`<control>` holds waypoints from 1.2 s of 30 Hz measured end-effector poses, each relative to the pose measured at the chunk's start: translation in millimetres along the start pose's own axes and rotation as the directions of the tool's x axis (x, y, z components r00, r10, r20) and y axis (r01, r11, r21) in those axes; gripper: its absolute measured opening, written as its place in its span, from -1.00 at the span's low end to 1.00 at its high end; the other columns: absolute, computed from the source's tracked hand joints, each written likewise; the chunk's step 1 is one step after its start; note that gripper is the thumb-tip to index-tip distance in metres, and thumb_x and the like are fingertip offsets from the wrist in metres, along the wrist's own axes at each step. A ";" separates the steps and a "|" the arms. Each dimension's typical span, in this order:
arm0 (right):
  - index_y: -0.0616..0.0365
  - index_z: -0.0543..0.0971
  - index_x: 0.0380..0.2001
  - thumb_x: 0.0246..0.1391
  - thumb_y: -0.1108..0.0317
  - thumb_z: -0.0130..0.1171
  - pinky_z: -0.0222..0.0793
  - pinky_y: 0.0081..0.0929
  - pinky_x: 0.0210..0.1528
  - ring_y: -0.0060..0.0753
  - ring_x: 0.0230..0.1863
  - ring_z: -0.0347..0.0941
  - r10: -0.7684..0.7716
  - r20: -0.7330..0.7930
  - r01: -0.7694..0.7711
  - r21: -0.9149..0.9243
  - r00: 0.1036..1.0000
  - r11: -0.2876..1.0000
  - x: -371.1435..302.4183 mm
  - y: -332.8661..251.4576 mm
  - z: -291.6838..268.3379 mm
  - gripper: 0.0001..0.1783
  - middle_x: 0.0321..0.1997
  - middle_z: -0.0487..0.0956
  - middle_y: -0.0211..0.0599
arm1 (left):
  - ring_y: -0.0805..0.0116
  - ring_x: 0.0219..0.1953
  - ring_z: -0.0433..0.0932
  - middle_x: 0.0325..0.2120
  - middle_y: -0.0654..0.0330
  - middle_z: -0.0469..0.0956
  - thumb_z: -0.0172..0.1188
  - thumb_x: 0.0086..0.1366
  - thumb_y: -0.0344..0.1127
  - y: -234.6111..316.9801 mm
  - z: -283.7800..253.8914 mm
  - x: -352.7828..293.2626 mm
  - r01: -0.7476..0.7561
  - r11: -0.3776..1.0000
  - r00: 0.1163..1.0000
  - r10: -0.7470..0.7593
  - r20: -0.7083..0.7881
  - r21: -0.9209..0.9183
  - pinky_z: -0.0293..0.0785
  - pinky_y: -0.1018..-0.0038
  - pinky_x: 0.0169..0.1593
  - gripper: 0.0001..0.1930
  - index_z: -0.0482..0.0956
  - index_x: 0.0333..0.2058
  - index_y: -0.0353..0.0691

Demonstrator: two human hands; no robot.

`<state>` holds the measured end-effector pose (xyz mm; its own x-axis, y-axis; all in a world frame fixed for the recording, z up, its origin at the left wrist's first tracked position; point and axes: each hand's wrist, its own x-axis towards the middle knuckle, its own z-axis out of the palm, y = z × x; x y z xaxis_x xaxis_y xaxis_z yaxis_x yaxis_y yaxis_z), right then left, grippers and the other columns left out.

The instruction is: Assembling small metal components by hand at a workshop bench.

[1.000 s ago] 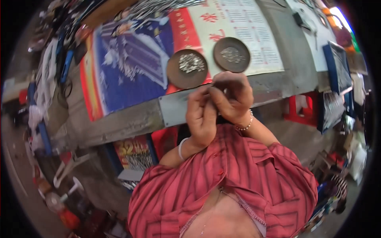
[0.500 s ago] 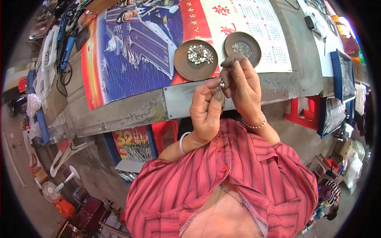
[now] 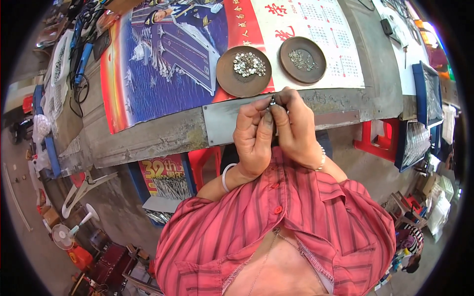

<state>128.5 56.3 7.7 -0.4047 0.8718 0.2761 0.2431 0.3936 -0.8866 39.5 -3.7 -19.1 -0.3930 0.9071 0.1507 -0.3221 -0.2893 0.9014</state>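
Right hand (image 3: 298, 126) is dropping nearside of left plate (image 3: 228, 80), closely pinching a metal bit (image 3: 272, 100) with left hand (image 3: 253, 135), seemingly adjusting; next needing steadiness.

We Faced a Worn Grey Workbench (image 3: 163, 135)

Below it we saw dull grey floor (image 3: 365, 170) and a red plastic stool (image 3: 364, 135) toward the right. A white fan (image 3: 62, 237) stood at lower left; bright light (image 3: 425, 30) glared at upper right.

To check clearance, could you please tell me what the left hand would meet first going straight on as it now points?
The left hand would probably meet the right hand first, right beside it at the small shiny piece; the exact depth is unclear.
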 end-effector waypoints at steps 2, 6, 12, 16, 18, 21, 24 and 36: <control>0.32 0.42 -0.37 0.17 0.42 0.05 0.29 -0.49 -0.48 -0.48 -0.54 0.39 0.220 0.154 -0.258 0.306 0.963 0.916 3.7 -4.3 -10.8 -0.85 -0.53 0.45 -0.26 | 0.68 -0.36 0.40 -0.22 0.19 0.50 -0.11 0.41 -0.46 2.0 -3.6 -1.6 -0.009 1.000 0.998 0.010 0.054 -0.017 0.27 0.80 -0.38 -0.72 0.26 0.06 -0.32; 0.30 0.49 -0.40 0.01 0.52 0.15 0.32 -0.48 -0.51 -0.34 -0.59 0.41 -0.171 -0.061 0.173 0.026 0.983 0.985 6.8 2.7 -3.8 -0.92 -0.54 0.47 -0.21 | 0.68 -0.35 0.41 -0.21 0.19 0.50 -0.10 0.41 -0.46 -1.9 -3.6 -3.7 0.014 0.997 1.000 -0.013 0.011 -0.073 0.28 0.80 -0.38 -0.73 0.27 0.06 -0.31; 0.24 0.40 -0.35 0.01 0.52 0.11 0.22 -0.25 -0.37 -0.07 -0.51 0.32 -0.271 -0.087 0.244 -0.240 0.959 0.940 -2.5 6.8 8.0 -0.88 -0.48 0.44 -0.19 | 0.53 -0.14 0.45 -0.15 0.14 0.48 -0.11 0.41 -0.49 -2.6 -6.8 -0.6 -0.010 1.000 0.997 0.010 0.074 -0.005 0.35 0.63 -0.05 -0.71 0.25 0.07 -0.36; 0.26 0.40 -0.34 0.12 0.45 0.06 0.25 -0.44 -0.40 -0.32 -0.49 0.36 0.042 -0.098 -0.043 -0.006 0.994 0.999 -7.7 1.5 8.1 -0.90 -0.46 0.44 -0.21 | 0.59 -0.26 0.46 -0.20 0.17 0.50 -0.09 0.40 -0.48 -6.7 -4.6 -1.3 0.036 0.999 0.998 -0.036 0.042 0.010 0.38 0.68 -0.18 -0.70 0.25 0.08 -0.34; 0.29 0.42 -0.36 0.25 0.37 -0.04 0.26 -0.64 -0.44 -0.62 -0.49 0.33 0.337 0.052 -0.325 0.440 0.940 0.837 -3.3 5.3 -0.7 -0.81 -0.50 0.44 -0.36 | 0.59 -0.24 0.46 -0.22 0.18 0.50 -0.06 0.38 -0.50 -2.9 -7.6 -4.0 0.092 0.994 0.993 -0.088 0.074 -0.054 0.39 0.67 -0.15 -0.70 0.27 0.07 -0.35; 0.33 0.45 -0.39 0.31 0.40 -0.14 0.28 -0.64 -0.41 -0.65 -0.48 0.34 0.270 0.113 -0.288 0.528 0.956 0.799 2.7 7.0 -12.9 -0.74 -0.48 0.46 -0.41 | 0.65 -0.31 0.43 -0.24 0.21 0.52 -0.01 0.35 -0.54 10.5 -4.6 2.2 0.196 0.974 0.979 -0.187 0.084 -0.117 0.38 0.70 -0.26 -0.64 0.25 0.11 -0.33; 0.32 0.48 -0.37 0.11 0.45 0.11 0.31 -0.61 -0.38 -0.56 -0.48 0.38 0.055 0.023 -0.059 0.251 0.998 0.966 -0.1 17.8 -8.7 -0.88 -0.48 0.47 -0.30 | 0.69 -0.54 0.30 -0.23 0.23 0.47 -0.02 0.37 -0.47 13.5 -6.6 10.6 0.237 0.964 0.971 -0.231 0.062 -0.119 0.20 0.76 -0.53 -0.64 0.24 0.12 -0.28; 0.24 0.34 -0.28 0.06 0.50 0.08 0.20 -0.18 -0.30 -0.05 -0.42 0.30 -0.198 -0.104 0.169 -0.241 0.975 0.956 -15.6 22.2 24.8 -0.84 -0.40 0.43 -0.17 | 0.75 -0.48 0.27 -0.09 0.26 0.43 -0.09 0.40 -0.46 -4.8 -18.0 5.0 -0.010 0.976 0.996 -0.010 0.089 0.217 0.19 0.78 -0.45 -0.65 0.27 0.14 -0.32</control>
<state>118.4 44.2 -25.5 -0.3511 0.8020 0.4833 0.3768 0.5935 -0.7112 23.6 -3.3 -30.0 -0.3118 0.9334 0.1776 -0.1235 -0.2252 0.9665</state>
